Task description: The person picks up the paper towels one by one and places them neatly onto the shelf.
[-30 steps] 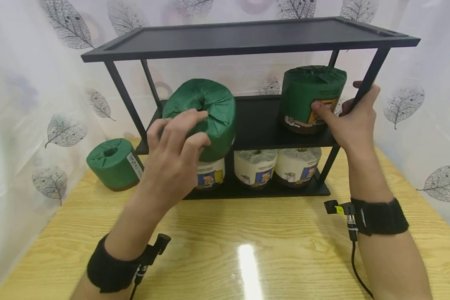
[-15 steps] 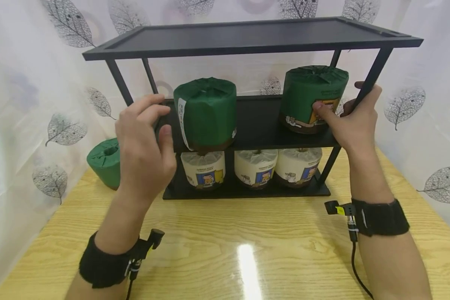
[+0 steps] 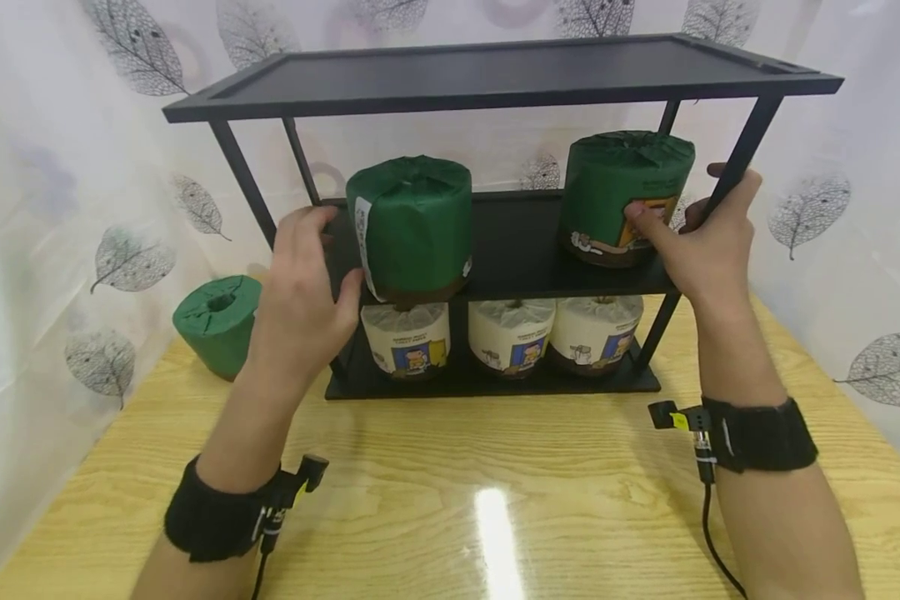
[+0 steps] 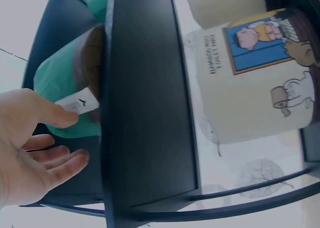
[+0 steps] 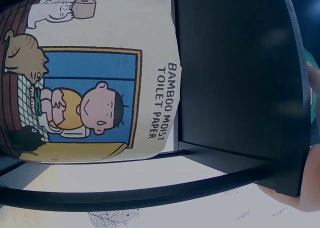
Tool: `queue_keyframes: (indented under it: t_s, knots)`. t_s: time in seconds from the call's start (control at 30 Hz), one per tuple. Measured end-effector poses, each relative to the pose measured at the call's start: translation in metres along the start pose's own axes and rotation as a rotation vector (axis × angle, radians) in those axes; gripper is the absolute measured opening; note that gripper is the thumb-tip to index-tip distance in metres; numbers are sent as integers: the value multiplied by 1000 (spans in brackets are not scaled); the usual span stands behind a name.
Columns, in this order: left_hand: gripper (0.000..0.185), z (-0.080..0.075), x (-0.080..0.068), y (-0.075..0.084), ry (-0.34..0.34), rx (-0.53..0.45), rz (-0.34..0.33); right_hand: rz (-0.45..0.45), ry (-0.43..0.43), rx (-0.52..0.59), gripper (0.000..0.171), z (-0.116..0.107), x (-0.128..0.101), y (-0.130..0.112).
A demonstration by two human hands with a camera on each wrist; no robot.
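Observation:
A green-wrapped toilet paper roll [image 3: 420, 233] stands upright on the black rack's middle shelf, left of centre. My left hand [image 3: 300, 292] is at its left side, fingers loosely extended and thumb near the roll's lower edge. In the left wrist view, that thumb [image 4: 62, 115] lies at the roll's white label [image 4: 80, 102]. Another green toilet paper roll [image 3: 607, 200] stands at the shelf's right end. My right hand [image 3: 708, 242] holds the rack's front right post [image 3: 750, 137], fingers curled behind it, thumb resting on this roll.
Cream toilet paper rolls [image 3: 513, 337] line the bottom shelf. A green roll [image 3: 213, 325] sits on the wooden table [image 3: 555, 467], left of the rack. The rack's top board [image 3: 487, 75] overhangs the middle shelf. Behind hangs a leaf-print curtain [image 3: 131, 258].
My left hand has let go of the tilted green roll, which now stands upright on the shelf. The hand drew left, then came back to the roll's side. My right hand stays put.

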State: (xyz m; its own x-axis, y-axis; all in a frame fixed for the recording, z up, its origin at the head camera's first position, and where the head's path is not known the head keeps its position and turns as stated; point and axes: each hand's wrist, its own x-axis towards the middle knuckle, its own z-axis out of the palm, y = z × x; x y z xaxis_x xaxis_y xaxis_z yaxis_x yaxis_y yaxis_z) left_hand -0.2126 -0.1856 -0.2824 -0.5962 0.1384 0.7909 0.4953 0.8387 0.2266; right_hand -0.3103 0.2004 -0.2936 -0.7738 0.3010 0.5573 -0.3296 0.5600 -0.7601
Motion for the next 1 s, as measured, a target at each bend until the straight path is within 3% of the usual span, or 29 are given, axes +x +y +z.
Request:
queue_keyframes:
  t_s: [0.2,0.43,0.67,0.83,1.0]
  knots:
    - [61,4,-1,-7,-95,-3,-90,-8,-3,1,78,2,1,-1]
    - [62,11,0,-13,-181,-91,-57,-1,2,-9,78,1,0,-2]
    - [64,28,3,-6,-171,-121,-22,9,4,-10,77,-1,2,-1]
    - [66,42,6,0,-163,-135,-52,18,1,-12,78,-2,1,1]
    - [66,47,9,5,-168,-151,-86,4,-5,-6,79,0,1,1]
